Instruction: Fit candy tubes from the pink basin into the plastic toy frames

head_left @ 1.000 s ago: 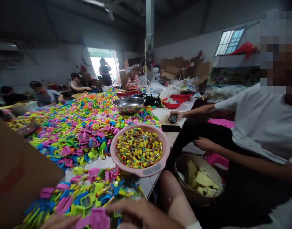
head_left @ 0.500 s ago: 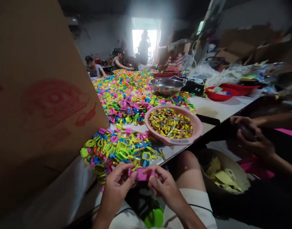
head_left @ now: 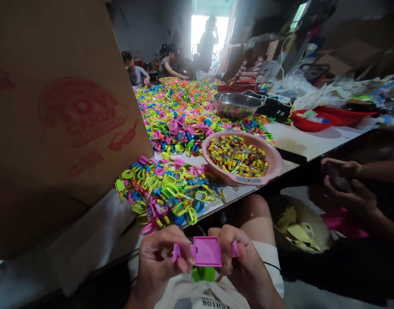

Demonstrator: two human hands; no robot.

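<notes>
A pink plastic toy watch (head_left: 208,251) is stretched between my two hands above my lap, its square case facing me. My left hand (head_left: 163,253) pinches the strap on the left side of the case. On the other side, my right hand (head_left: 237,251) has its fingers closed round the strap, whose pink end sticks out between them. Just beyond my hands, a pile of colourful toy watches (head_left: 171,184) lies at the table edge, mixed with small yellow-capped tubes. A pink basin (head_left: 275,165) full of such tubes stands to the right of that pile.
A large cardboard box (head_left: 87,128) blocks the left side. Farther back stand a steel bowl (head_left: 238,103) and red trays (head_left: 312,122). At right, a co-worker's hands (head_left: 351,182) hold a dark object above a bin (head_left: 302,227) with yellow scraps. Other people sit along the far table.
My hands have come closer and lower in view with the toy watch, and its case now faces me more fully. The whole view has shifted slightly.
</notes>
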